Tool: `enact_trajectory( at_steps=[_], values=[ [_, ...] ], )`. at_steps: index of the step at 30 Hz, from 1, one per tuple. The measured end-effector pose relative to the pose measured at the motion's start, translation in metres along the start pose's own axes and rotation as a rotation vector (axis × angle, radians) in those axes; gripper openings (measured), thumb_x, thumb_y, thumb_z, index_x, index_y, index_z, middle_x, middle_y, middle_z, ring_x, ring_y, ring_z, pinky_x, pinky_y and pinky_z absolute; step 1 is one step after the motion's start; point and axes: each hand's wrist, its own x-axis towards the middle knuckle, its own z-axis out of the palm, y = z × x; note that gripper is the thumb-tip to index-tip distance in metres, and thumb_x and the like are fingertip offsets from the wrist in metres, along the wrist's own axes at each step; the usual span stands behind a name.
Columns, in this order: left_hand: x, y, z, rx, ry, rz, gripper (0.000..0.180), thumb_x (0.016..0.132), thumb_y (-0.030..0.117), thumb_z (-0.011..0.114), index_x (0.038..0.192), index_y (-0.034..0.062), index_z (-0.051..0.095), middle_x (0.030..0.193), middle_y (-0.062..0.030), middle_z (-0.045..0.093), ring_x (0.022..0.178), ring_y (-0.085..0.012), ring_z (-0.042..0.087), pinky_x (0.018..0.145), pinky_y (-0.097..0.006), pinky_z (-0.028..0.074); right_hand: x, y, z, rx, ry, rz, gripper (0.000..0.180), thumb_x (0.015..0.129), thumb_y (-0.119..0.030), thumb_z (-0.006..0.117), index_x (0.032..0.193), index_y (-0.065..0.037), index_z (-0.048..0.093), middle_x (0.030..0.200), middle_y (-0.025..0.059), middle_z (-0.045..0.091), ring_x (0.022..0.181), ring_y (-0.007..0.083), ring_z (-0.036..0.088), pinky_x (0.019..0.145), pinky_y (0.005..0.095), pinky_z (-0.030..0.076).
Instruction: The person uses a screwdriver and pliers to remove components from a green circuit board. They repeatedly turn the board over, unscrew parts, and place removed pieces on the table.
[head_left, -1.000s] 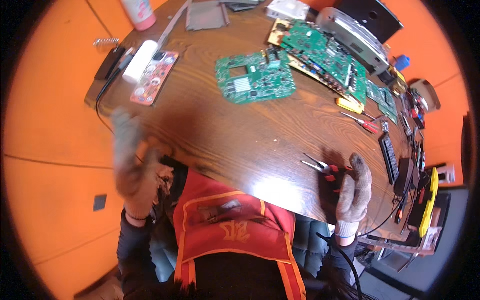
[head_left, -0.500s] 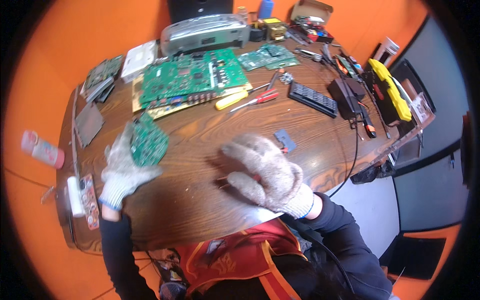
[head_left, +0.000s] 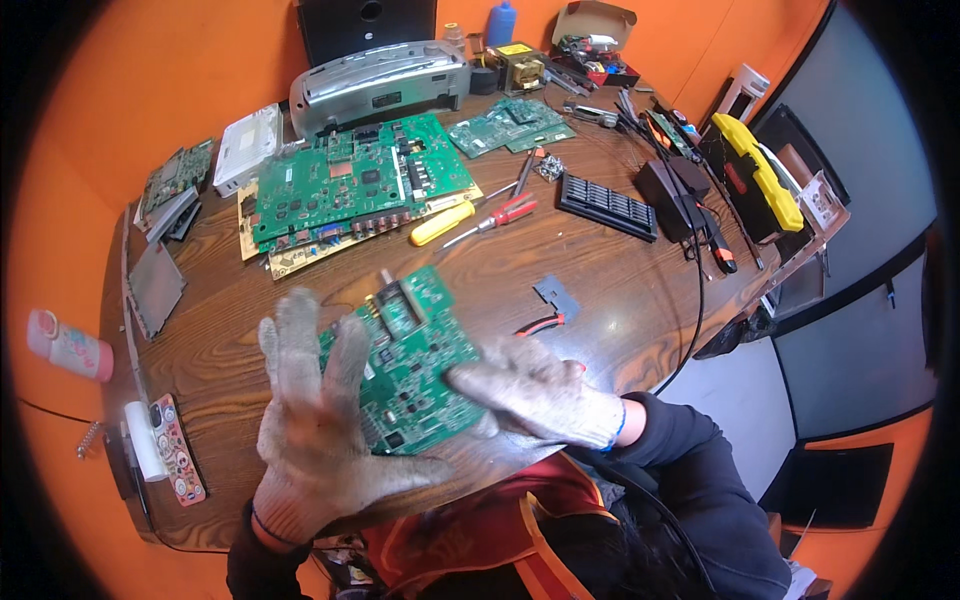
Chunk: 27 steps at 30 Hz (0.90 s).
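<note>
A green circuit board (head_left: 418,375), with a metal connector and small chips on its face, is tilted up over the near middle of the table. My right hand (head_left: 540,390), in a whitish work glove, pinches its right edge, thumb over the face. A small red bit shows at that glove; what it belongs to is hidden. At the board's left, my gloved left hand (head_left: 320,410) is open with fingers spread, overlapping the board's edge; whether it touches is unclear. Just beyond the right hand lie a small grey-blue plate (head_left: 557,297) and a curved red-and-black piece (head_left: 540,325).
Large stacked boards (head_left: 350,180) lie at the back left, beside a yellow-handled screwdriver (head_left: 442,223) and a red-handled one (head_left: 515,209). A black keypad-like grid (head_left: 607,207) sits right of them. A phone-shaped case (head_left: 178,455) and a white roll (head_left: 146,443) are at the left edge.
The circuit board has come from the left side to the middle and is now in my right hand. My left hand has moved right and opened. The view has shifted slightly.
</note>
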Motion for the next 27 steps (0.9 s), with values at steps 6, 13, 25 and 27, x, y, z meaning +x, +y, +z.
enact_trajectory(
  at_steps=[6, 13, 25, 27],
  values=[
    [-0.019, -0.029, 0.008, -0.040, 0.219, 0.111, 0.117, 0.077, 0.059, 0.078, 0.163, 0.0112, 0.014, 0.163, -0.0318, 0.013, 0.151, -0.0544, 0.012, 0.118, -0.068, 0.015, 0.001, -0.005, -0.121, -1.338, 0.237, -0.323, 0.061, 0.077, -0.002, 0.072, 0.135, -0.006, 0.055, 0.111, 0.0177, 0.065, 0.097, 0.0386, 0.065, 0.082, 0.0448, 0.053],
    [-0.038, -0.048, 0.046, -0.111, 0.154, -0.185, 0.103, 0.082, 0.047, 0.078, 0.158, 0.0007, 0.026, 0.162, -0.0308, 0.021, 0.148, -0.0522, 0.023, 0.122, -0.056, 0.019, 0.111, 0.057, -0.305, -1.243, 0.295, 0.109, 0.025, 0.099, -0.017, 0.061, 0.122, -0.010, 0.057, 0.079, -0.0019, 0.053, 0.063, 0.0097, 0.053, 0.052, 0.0267, 0.041],
    [-0.037, -0.053, 0.037, -0.689, 0.396, -0.336, 0.095, 0.094, 0.020, 0.070, 0.159, -0.0058, 0.007, 0.165, -0.0281, 0.018, 0.153, -0.0330, 0.023, 0.124, -0.039, 0.017, 0.173, 0.023, -0.232, -1.318, 0.565, 0.255, 0.048, 0.098, -0.044, 0.057, 0.120, -0.002, 0.065, 0.120, 0.0261, 0.067, 0.114, 0.0411, 0.064, 0.095, 0.0462, 0.052],
    [-0.036, -0.059, 0.039, -0.674, 0.414, -0.347, 0.091, 0.096, 0.017, 0.066, 0.159, -0.0077, 0.006, 0.166, -0.0270, 0.016, 0.154, -0.0327, 0.021, 0.124, -0.039, 0.017, 0.170, 0.024, -0.180, -1.199, 0.238, -0.073, 0.051, 0.094, -0.042, 0.066, 0.126, -0.003, 0.063, 0.124, 0.0270, 0.065, 0.116, 0.0414, 0.063, 0.098, 0.0472, 0.050]
  ],
)
